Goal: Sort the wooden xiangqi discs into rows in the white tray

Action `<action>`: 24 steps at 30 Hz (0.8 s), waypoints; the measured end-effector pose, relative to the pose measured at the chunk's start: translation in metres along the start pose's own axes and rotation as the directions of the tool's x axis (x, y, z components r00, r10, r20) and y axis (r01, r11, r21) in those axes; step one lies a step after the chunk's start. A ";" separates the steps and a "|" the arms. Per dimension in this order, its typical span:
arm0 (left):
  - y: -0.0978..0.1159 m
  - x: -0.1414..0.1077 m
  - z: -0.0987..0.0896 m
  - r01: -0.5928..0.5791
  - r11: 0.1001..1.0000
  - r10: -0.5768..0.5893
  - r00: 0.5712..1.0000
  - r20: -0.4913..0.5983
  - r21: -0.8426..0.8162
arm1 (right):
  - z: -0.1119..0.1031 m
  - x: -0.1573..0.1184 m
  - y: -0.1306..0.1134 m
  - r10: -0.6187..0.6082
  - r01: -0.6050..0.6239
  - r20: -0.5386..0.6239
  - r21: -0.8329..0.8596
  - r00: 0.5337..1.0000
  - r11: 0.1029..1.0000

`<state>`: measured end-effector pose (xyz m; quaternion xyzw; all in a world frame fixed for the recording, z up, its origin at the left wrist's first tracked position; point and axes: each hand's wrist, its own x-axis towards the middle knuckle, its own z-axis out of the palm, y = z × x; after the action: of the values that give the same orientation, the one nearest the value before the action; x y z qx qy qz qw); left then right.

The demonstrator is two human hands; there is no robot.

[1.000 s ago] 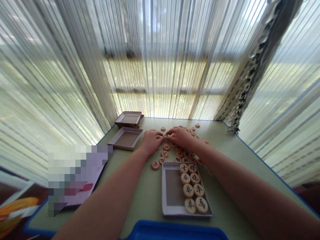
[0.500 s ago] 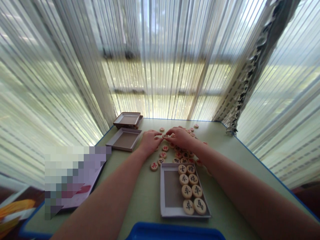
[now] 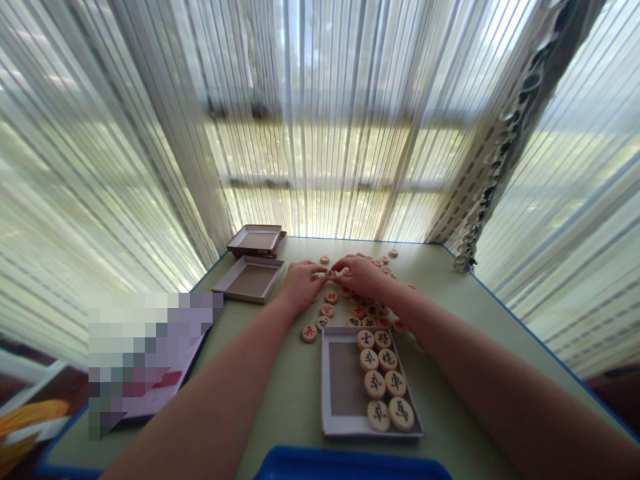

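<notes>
Between both hands is a round wooden chess piece (image 3: 330, 274) with a dark character. My left hand (image 3: 303, 285) pinches it from the left, and my right hand (image 3: 361, 277) grips it from the right. Under and beside my right wrist lies a loose heap of red and black pieces (image 3: 357, 311). A short line of pieces, with a red one (image 3: 309, 333) at its near end, lies left of the heap. Nearer to me, a shallow white box (image 3: 327, 393) holds two columns of black-marked pieces (image 3: 375, 384) along its right side; its left part is bare.
At the back left are a shallow box (image 3: 250, 279) and a stack of trays (image 3: 257, 239). A purple, partly pixelated flat object (image 3: 185, 363) lies at the left edge. A blue object (image 3: 350, 465) is at the near edge. Curtains (image 3: 325, 167) hang behind the table (image 3: 290, 407).
The piece between the fingers has turned slightly, and the left fingers have closed in on it. The view has shifted very slightly; the boxes and other pieces stay as they were.
</notes>
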<state>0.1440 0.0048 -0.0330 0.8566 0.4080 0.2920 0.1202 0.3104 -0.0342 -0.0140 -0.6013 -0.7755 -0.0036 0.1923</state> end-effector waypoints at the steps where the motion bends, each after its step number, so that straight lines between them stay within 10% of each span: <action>1: 0.000 0.000 0.000 -0.004 1.000 0.004 1.000 -0.004 -0.006 | 0.000 0.000 0.000 -0.004 0.004 -0.001 0.003 1.000 1.000; 24: 0.020 -0.020 -0.018 -0.243 0.960 0.228 0.967 -0.118 -0.138 | -0.030 -0.034 -0.020 -0.052 0.058 -0.075 0.087 0.996 0.995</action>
<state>0.1356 -0.0240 -0.0178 0.8717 0.2852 0.3772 0.1287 0.3071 -0.0786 0.0086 -0.5702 -0.7837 0.0038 0.2466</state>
